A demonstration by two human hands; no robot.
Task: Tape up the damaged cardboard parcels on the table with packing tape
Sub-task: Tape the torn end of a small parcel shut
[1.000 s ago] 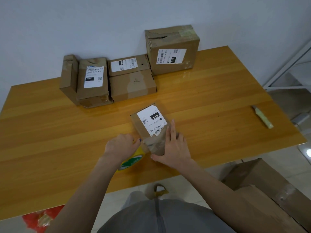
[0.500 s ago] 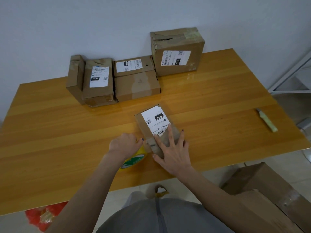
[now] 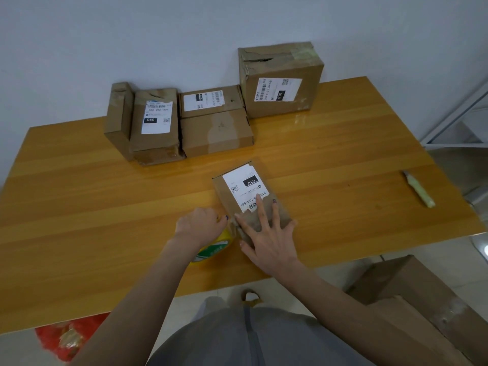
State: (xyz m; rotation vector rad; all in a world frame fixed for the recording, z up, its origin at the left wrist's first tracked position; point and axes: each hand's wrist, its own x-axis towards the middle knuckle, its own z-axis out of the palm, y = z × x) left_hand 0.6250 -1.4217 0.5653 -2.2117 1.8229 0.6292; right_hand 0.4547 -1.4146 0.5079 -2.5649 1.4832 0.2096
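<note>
At the near edge of the worktop [image 3: 105,207] | left hand [image 3: 198,225] curled round the yellow tape roll [image 3: 214,249]; right hand [image 3: 266,239] flat, fingers spread, pressing the labelled parcel [image 3: 237,186] just beside the roll | farther back, more parcels [image 3: 216,133] by the wall

I'm in a plain indoor room used as a small packing spot; whether it's a home or an office I can't tell. A glossy orange-wood table [image 3: 79,207] stands against a bare pale wall [image 3: 105,35], with labelled cardboard parcels [image 3: 216,122] lined up in the upper middle. Pale floor tiles [image 3: 470,273] and a big cardboard box [image 3: 422,313] show lower right. A white metal rack [image 3: 454,146] stands at the right edge, and a red bag [image 3: 66,336] lies lower left.
</note>
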